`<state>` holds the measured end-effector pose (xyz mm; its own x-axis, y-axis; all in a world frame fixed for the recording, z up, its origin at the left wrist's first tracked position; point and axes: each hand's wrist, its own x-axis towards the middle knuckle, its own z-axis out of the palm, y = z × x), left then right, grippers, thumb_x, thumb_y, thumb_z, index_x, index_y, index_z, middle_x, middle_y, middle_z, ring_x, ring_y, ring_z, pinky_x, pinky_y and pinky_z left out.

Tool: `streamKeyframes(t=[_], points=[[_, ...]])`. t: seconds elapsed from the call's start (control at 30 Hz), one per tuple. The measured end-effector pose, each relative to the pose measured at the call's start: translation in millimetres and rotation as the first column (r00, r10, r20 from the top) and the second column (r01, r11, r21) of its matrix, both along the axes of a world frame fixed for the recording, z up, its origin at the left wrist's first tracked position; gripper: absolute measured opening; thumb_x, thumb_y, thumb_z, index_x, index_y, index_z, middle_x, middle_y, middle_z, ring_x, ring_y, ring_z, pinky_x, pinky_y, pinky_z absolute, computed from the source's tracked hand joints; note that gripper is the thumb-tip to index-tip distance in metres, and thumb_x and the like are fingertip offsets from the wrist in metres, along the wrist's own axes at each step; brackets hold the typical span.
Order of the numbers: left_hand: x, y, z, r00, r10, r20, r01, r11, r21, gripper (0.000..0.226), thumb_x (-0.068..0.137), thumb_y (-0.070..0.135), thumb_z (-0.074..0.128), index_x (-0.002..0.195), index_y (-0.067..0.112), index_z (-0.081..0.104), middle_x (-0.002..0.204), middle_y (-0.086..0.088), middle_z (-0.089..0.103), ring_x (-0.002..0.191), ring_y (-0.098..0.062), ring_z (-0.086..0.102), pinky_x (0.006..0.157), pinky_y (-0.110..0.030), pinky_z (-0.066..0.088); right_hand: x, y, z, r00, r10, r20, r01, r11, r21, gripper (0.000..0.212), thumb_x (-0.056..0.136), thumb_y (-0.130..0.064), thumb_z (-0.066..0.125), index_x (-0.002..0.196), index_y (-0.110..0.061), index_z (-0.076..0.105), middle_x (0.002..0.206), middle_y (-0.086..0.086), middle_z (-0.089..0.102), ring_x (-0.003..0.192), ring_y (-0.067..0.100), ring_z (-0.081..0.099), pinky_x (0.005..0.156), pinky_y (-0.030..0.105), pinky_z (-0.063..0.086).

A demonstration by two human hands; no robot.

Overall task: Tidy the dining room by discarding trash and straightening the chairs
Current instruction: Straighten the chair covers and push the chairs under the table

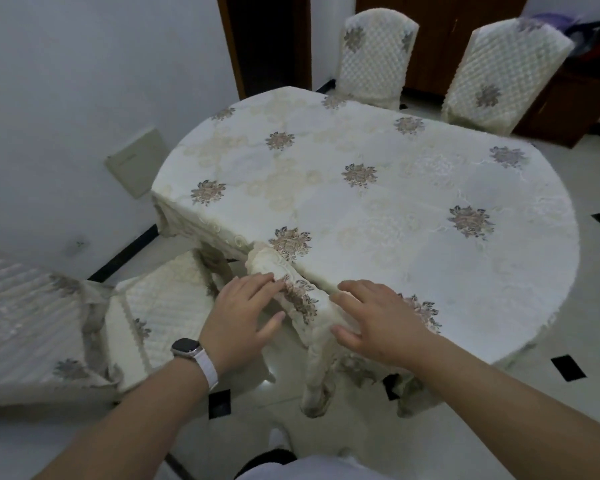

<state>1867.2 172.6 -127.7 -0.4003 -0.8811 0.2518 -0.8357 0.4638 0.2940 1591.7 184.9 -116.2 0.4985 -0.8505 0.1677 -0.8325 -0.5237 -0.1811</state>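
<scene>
While spreading wide under a floral cream cloth, filling most of the frame: oval dining table (378,202). Tucking against its near edge, covered chair (291,299), top rail touching the tablecloth. Standing beyond the far side, two more chairs (374,60) and (499,74); sitting pulled out at lower left, another chair (146,317). Resting on the near chair's rail, left hand (243,313) and right hand (374,320), fingers spread apart, not clamping. Circling the left wrist, white-strapped watch (191,355).
</scene>
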Motion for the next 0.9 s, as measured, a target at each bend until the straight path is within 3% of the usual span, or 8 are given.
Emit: streamKeyframes(t=[0.4,0.53,0.9], points=[[89,-18,-15,0.992,0.101,-0.08,-0.102,0.995,-0.012,0.046,0.089,0.045,0.053,0.125,0.018,0.064,0.131,-0.003,0.06,0.12,-0.025,0.056,0.101,-0.051,0.045,91,-43,1,0.995,0.061,-0.079,-0.055,0.996,0.074,0.049,0.085,-0.054,0.052,0.12,-0.021,0.063,0.124,0.003,0.061,0.109,0.024,0.059,0.088,0.036,0.05],[138,-17,-20,0.982,0.18,-0.048,-0.181,0.983,-0.01,0.046,0.09,0.046,0.052,0.125,0.018,0.064,0.132,-0.004,0.06,0.12,-0.025,0.056,0.103,-0.046,0.043,141,-63,4,0.989,0.133,-0.069,-0.13,0.991,0.042,0.051,0.085,-0.054,0.051,0.119,-0.018,0.064,0.122,0.005,0.063,0.107,0.027,0.061,0.087,0.038,0.051],[240,3,-14,0.905,0.422,0.047,-0.422,0.906,-0.028,0.046,0.088,0.046,0.052,0.126,0.023,0.062,0.134,-0.005,0.059,0.124,-0.028,0.053,0.104,-0.05,0.041,267,-106,6,0.918,0.379,-0.113,-0.378,0.925,0.026,0.056,0.087,-0.059,0.043,0.127,-0.025,0.061,0.131,0.001,0.06,0.119,0.023,0.056,0.099,0.04,0.045]])
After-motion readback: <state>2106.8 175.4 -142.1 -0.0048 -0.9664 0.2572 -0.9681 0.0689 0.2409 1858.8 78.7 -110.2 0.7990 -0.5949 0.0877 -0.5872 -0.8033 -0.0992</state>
